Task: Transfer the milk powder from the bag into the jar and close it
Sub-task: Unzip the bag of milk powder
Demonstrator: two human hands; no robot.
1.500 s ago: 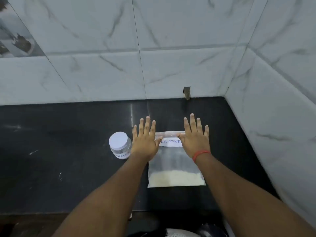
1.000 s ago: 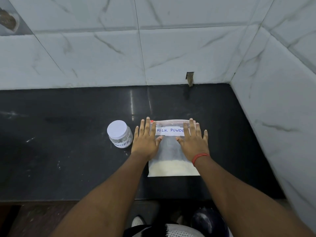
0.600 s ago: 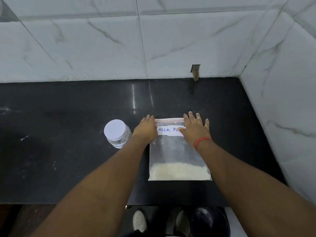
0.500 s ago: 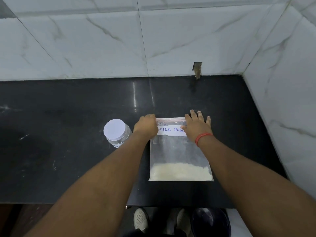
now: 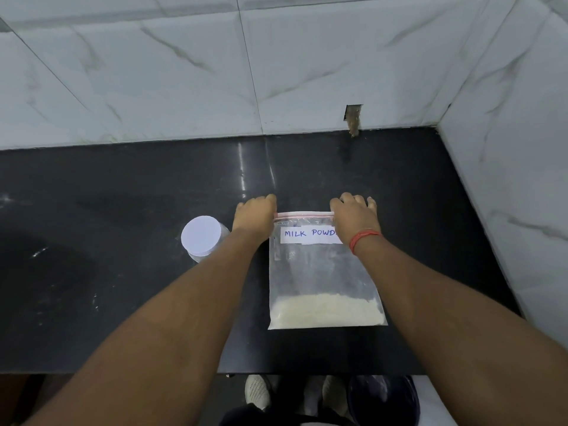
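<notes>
While the bag [image 5: 322, 272] is lying flat on the black counter [image 5: 123, 272], both hands are sitting at its far, sealed edge. Left hand [image 5: 255, 215] is curling its fingers over the left top corner of the bag, beside the pink zip strip [image 5: 304, 214]; right hand [image 5: 353, 218] is curling over the right top corner, covering the end of a white label [image 5: 307, 234] that is reading "MILK POWD". Each hand seems to be gripping its corner, though the fingertips are hiding behind the knuckles. Pale powder [image 5: 325, 312] is gathering in a band along the near end of the bag. Just left of the left wrist, the jar [image 5: 204, 238] is standing upright with its white lid [image 5: 201, 234] on, apart from the bag. A red thread [image 5: 364, 238] is circling the right wrist.
</notes>
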